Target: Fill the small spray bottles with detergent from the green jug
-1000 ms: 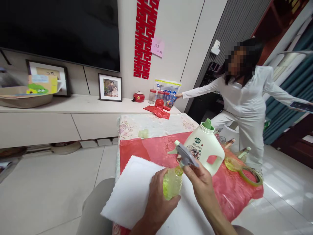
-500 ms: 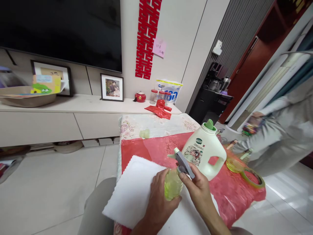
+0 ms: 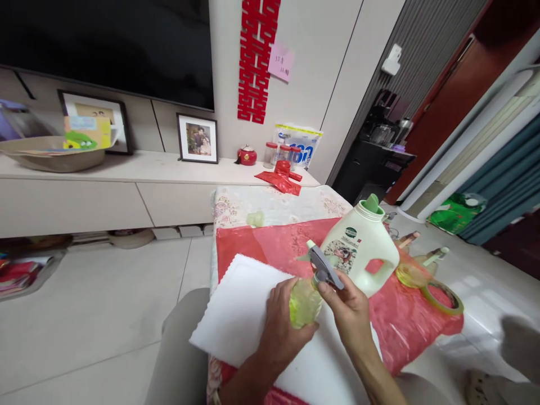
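A small spray bottle (image 3: 304, 301) of yellow-green liquid is held upright over a white foam sheet (image 3: 248, 315). My left hand (image 3: 282, 329) is wrapped round the bottle's body. My right hand (image 3: 348, 312) pinches its grey trigger head (image 3: 323, 267) from the right. Just behind stands a large pale-green detergent jug (image 3: 360, 250) with a green cap, on the red cloth (image 3: 278, 247) that covers the table.
A roll of clear tape (image 3: 441, 295), a yellowish dish (image 3: 408, 274) and small bottles lie at the table's right. A small pale cup (image 3: 255, 218) sits at the far end. A long TV cabinet (image 3: 126, 185) with framed photos, jars and red packets stands beyond. My knee (image 3: 181, 349) is left.
The person in white who was reaching toward the cabinet has moved off to the right and is almost out of view. My hands and the bottle have kept their grip; the view shifted slightly.
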### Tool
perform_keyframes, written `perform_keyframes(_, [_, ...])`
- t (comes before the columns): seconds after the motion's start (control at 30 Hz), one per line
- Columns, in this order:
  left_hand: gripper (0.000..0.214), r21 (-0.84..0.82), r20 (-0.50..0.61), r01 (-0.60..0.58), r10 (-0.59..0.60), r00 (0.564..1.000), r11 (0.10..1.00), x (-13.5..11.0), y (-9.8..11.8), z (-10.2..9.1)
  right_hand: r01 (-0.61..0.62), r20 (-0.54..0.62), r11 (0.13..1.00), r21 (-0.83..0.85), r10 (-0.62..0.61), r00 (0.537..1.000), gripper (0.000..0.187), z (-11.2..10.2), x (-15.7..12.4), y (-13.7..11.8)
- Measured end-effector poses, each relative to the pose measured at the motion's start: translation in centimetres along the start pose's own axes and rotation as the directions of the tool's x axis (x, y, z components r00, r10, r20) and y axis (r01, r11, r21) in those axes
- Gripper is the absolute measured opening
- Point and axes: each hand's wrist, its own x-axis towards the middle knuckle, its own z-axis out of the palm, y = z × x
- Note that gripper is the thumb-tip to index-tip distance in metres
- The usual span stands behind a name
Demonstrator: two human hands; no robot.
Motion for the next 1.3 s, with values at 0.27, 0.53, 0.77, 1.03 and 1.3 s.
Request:
perform_keyframes(0.27, [0.079, -0.06, 0.008, -0.001, 0.001, 1.0, 0.998, 0.0, 0.0, 0.0, -0.008, -0.026, 0.995, 0.095, 0.011, 1.0, 0.034, 0.1, -0.2, 0.2])
perform_keyframes(0.53, [0.082, -0.064, -0.01, -0.035, 0.034, 0.999, 0.997, -0.1, 0.0, 0.0, 0.139, -0.087, 0.987, -0.079, -0.146, 0.985, 0.029, 0.2, -0.7, 0.6])
perform_keyframes(0.77, [0.085, -0.059, 0.009, -0.061, 0.062, 0.998, 0.996, -0.1, 0.0, -0.2, 0.27, 0.026, 0.923, -0.274, -0.274, 0.961, 0.015, 0.2, -0.2, -0.9])
perform_keyframes(1.03, [0.086, -0.072, 0.021, -0.037, 0.038, 0.999, 0.997, -0.3, 0.1, -0.2, 0.23, 0.087, 0.954, -0.191, -0.217, 0.972, 0.023, -0.8, -0.9, -0.3])
perform_keyframes(1.3, [0.08, -0.086, 0.006, -0.035, 0.036, 0.999, 0.996, -0.3, -0.1, 0.0, 0.089, -0.185, 0.994, -0.069, -0.101, 0.978, 0.031, 1.5, -1.8, 1.1])
